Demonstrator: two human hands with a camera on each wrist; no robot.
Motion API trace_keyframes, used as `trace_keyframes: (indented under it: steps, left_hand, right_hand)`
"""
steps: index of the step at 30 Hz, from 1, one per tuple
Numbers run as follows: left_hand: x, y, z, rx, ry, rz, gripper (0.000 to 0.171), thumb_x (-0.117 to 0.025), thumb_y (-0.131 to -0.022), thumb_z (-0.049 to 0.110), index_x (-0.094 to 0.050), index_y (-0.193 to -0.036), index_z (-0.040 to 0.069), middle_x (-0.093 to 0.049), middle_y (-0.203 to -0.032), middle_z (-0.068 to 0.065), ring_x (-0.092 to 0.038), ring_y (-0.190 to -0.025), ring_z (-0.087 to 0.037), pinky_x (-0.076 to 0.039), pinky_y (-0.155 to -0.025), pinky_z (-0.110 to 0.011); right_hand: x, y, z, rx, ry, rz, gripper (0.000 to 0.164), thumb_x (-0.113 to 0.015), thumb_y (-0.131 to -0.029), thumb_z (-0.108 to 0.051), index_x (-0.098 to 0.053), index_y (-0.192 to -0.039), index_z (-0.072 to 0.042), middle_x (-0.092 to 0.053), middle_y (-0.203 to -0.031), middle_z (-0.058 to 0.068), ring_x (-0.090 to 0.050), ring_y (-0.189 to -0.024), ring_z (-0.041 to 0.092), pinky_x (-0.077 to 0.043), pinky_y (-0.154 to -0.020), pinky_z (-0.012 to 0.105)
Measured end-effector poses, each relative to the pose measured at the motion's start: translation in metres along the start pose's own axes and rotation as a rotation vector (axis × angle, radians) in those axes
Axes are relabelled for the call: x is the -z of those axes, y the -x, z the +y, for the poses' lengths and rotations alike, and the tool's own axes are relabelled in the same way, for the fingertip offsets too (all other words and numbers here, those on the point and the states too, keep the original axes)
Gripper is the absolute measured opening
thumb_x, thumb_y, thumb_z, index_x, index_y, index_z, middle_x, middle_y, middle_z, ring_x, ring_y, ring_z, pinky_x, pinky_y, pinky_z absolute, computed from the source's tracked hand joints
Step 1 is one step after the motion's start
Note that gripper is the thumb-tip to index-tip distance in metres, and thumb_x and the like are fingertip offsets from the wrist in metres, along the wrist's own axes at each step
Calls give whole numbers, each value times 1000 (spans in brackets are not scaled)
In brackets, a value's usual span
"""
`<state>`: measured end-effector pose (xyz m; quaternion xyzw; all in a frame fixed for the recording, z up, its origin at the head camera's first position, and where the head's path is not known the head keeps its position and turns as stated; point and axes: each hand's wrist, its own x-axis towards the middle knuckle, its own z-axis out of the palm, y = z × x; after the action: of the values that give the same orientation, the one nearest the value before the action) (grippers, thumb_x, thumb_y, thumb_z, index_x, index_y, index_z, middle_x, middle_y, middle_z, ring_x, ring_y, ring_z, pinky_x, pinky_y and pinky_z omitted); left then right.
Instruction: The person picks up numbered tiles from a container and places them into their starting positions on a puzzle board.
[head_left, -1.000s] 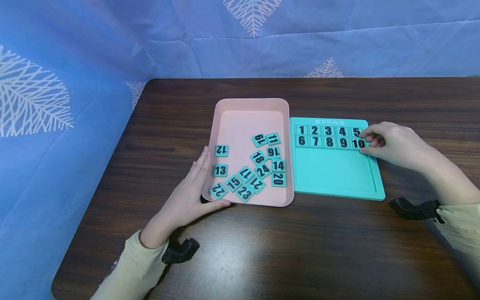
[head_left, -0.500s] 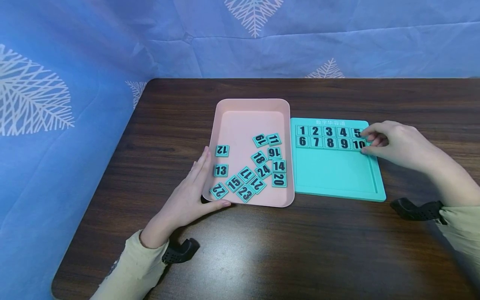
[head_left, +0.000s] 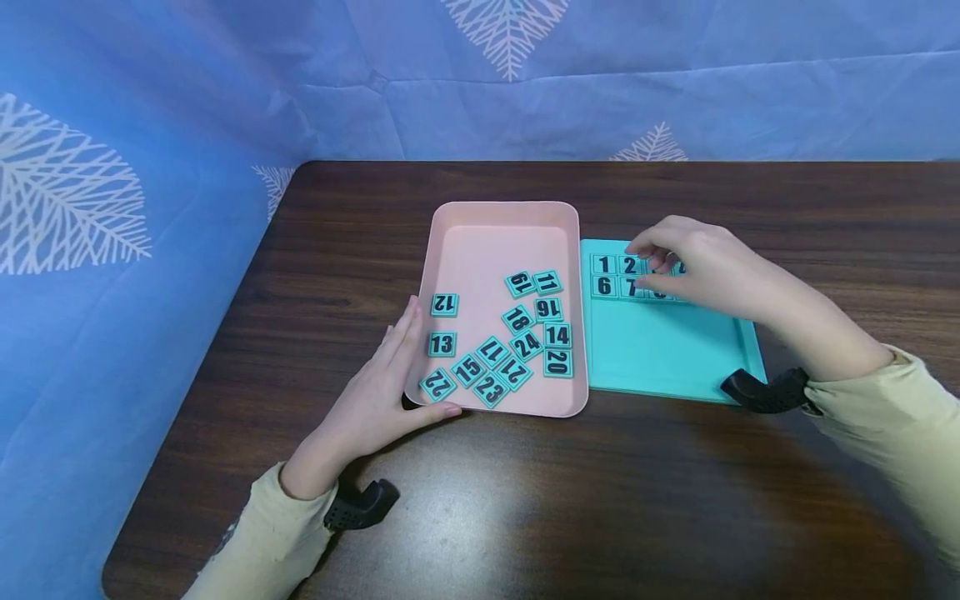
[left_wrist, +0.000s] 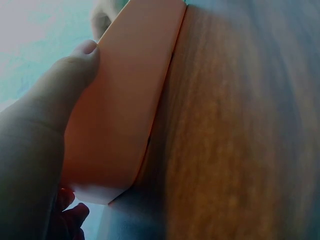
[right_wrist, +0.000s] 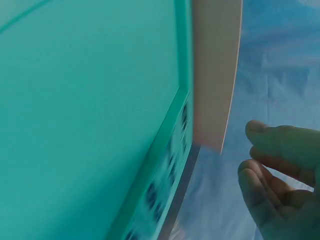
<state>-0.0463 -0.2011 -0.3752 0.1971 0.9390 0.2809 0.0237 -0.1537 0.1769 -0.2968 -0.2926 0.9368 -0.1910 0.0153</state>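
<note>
A pink tray (head_left: 480, 250) on the table holds several teal number tiles such as the 24 (head_left: 527, 344). My left hand (head_left: 371, 396) rests against its near left corner, fingers straight along the side and thumb at the front wall. In the left wrist view the thumb (left_wrist: 75, 70) lies at the rim. The teal number-puzzle board (head_left: 660, 346) stands right of the tray, with tiles including the 6 (head_left: 603, 287) in its top two rows. My right hand (head_left: 705, 258) is over those rows, hiding some tiles. Its fingers are loosely bent and hold nothing in the right wrist view.
A dark wood table (head_left: 570, 500) extends around the tray and board. Blue cloth (head_left: 360, 117) with white leaf patterns hangs behind and at the left. A black wrist strap (head_left: 765, 392) on the right arm overlaps the board's near right corner.
My right hand has left the 5 and 10 tiles at the board's right side and moved left over the rows. The left hand stays at the tray corner.
</note>
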Motion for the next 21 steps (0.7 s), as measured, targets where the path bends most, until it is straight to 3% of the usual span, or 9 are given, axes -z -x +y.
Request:
trace_keyframes:
  steps: [6,14,21]
  left_hand:
    - [-1,1,0,-26,-30,8,117,-65,-76,67,5,-154,16,2,-161,-3,-4,-145,-17,-15,-115,-46]
    - [-3,1,-1,-69,-85,42,116,-64,-77,68,3,-154,12,0,-160,-8,-1,-145,-17,-11,-116,-42]
    - [-2,2,-1,-103,-172,44,113,-57,-79,71,0,-154,8,2,-160,-5,0,-145,-17,-9,-117,-38]
  right_hand:
    - [-9,-25,-22,87,-59,-32,36,-76,-81,-6,-64,-114,1,-60,-102,13,-59,-87,24,-52,-73,43]
    - [-27,-50,-32,152,-119,-91,27,-73,-83,-5,-66,-109,0,-60,-102,11,-53,-86,23,-49,-74,37]
    - [-38,-65,-37,148,-148,-160,31,-70,-84,-3,-64,-114,2,-56,-98,11,-47,-84,23,-43,-70,36]
